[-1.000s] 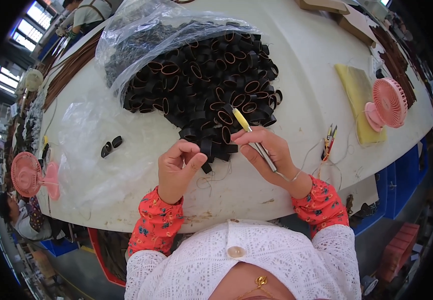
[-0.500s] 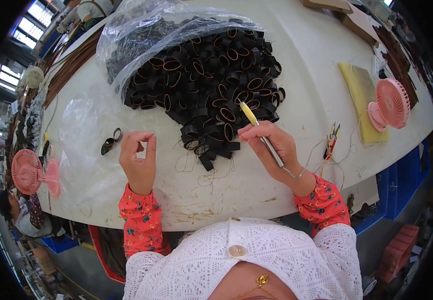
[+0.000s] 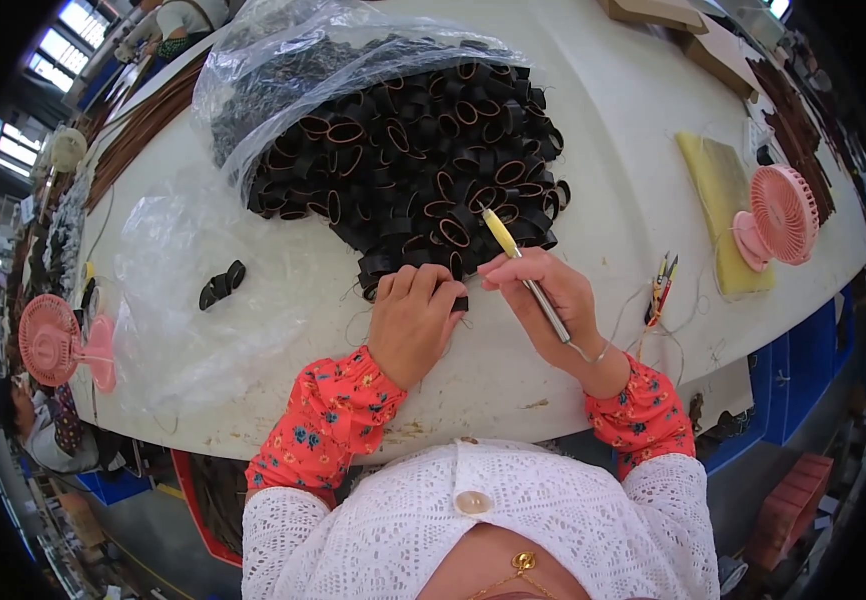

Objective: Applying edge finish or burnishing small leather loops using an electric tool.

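My right hand [image 3: 548, 310] holds a slim metal tool with a yellow front section [image 3: 501, 232] and a wire trailing from its rear. Its tip points at a large pile of black loops [image 3: 393, 150] with tan edges. At the pile's near edge, my left hand [image 3: 413, 318] has curled fingers on a black loop [image 3: 459, 304], partly hidden under them. A few loose loops [image 3: 223, 284] lie on clear plastic at the left. A clear bag [image 3: 253, 70] covers the back of the pile.
The white table [image 3: 603, 180] carries pink fans [image 3: 50, 340] [image 3: 783, 215], a yellow pad [image 3: 703, 170], small cutters [image 3: 663, 290], brown strips [image 3: 143, 130] and cardboard [image 3: 713, 60]. Blue bins [image 3: 783, 370] are below. Other people [image 3: 63, 430] work at left and back left.
My left hand moved left away from the pile, then back right onto its near edge. The small group of loops at the left has shifted. My right hand still grips the tool.
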`<state>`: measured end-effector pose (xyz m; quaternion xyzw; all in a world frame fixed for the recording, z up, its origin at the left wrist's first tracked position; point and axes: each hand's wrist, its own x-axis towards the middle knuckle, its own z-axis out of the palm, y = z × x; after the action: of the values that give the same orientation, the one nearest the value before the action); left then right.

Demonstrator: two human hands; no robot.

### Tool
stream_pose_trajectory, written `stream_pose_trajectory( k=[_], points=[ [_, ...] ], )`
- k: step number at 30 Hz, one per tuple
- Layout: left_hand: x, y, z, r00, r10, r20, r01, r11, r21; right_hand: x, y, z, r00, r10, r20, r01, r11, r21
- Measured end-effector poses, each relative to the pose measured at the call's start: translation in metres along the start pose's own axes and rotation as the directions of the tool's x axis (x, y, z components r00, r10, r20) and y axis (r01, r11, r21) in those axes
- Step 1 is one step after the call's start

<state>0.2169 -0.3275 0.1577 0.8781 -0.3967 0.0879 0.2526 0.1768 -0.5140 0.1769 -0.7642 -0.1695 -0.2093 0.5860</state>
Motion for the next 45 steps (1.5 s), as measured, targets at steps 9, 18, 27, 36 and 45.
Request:
stream_pose_trajectory(
  k=[9, 18, 27, 36, 45],
  points=[
    [-0.016, 0.010, -0.014, 0.906, -0.255, 0.337, 0.416, 0.406, -0.814, -0.001, 0.000, -0.002, 0.998, -0.053, -0.016, 0.053, 0.998, 0.021],
    [-0.023, 0.026, -0.036, 0.996, -0.087, 0.016, 0.041, 0.290, -0.956, -0.005, -0.009, -0.009, 0.982, -0.101, 0.160, 0.078, 0.986, 0.149],
    [-0.018, 0.026, -0.021, 0.996, -0.050, 0.077, 0.092, 0.551, -0.829, -0.005, 0.001, 0.002, 0.956, 0.210, 0.204, -0.288, 0.801, 0.525],
    [-0.021, 0.027, -0.017, 0.991, -0.072, 0.116, 0.136, 0.553, -0.822, 0.007, 0.019, 0.013, 0.904, 0.319, 0.286, -0.425, 0.749, 0.507],
    [-0.023, 0.032, -0.013, 0.989, 0.020, 0.148, 0.116, 0.527, -0.842, 0.008, 0.022, 0.012, 0.884, 0.391, 0.256, -0.467, 0.751, 0.467]
  ],
)
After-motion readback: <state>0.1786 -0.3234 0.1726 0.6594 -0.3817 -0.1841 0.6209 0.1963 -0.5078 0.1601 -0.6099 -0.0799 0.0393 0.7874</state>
